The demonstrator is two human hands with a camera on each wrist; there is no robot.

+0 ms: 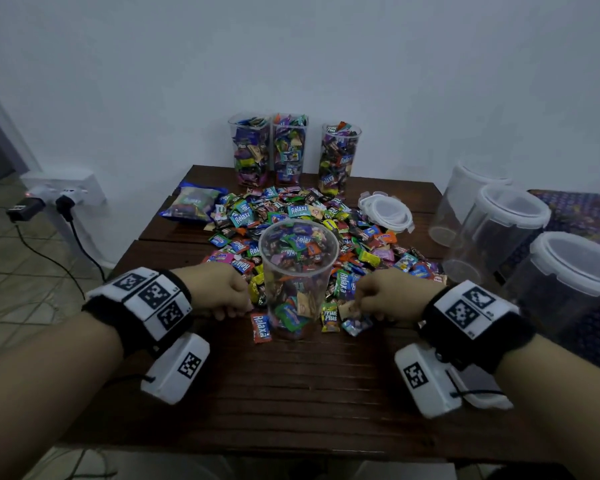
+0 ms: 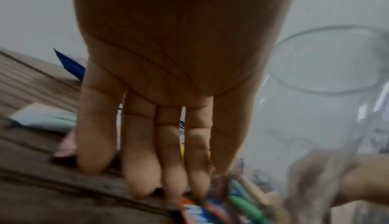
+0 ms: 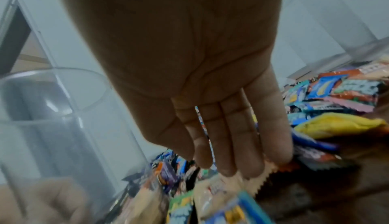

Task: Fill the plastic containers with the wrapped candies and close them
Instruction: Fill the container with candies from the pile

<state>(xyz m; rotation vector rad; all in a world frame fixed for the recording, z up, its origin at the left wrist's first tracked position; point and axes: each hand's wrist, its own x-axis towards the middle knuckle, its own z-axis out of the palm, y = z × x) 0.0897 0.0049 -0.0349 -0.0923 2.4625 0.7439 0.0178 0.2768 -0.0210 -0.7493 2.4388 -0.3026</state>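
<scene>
While a big pile of candies point(image 1: 305, 233) covers the middle of the brown bench point(image 1: 291, 393), a clear cup point(image 1: 298, 271) stands at the near edge of the pile, partly full of candies and with no lid on. Three tall jars point(image 1: 288, 148) at the far edge are packed full of candies and are open on top. On the right side stand three empty tubs point(image 1: 510, 237) with white rims. A stack of lids point(image 1: 387, 211) lies near them, by the pile. A blue candy bag point(image 1: 193, 204) lies to the far left of the pile.

Both arms reach forward from the near side, one on each side of the cup. The left hand point(image 1: 219, 289) is low on the left of the cup, palm down. Its fingers point(image 2: 143, 177) are straight and close together, and the tips press down on the bench and on a candy by the cup's foot. The right hand point(image 1: 388, 292) is low on the right of the cup. Its fingers point(image 3: 231, 144) are nearly straight and rest on wrappers at the pile's near edge. Neither hand grips anything.
</scene>
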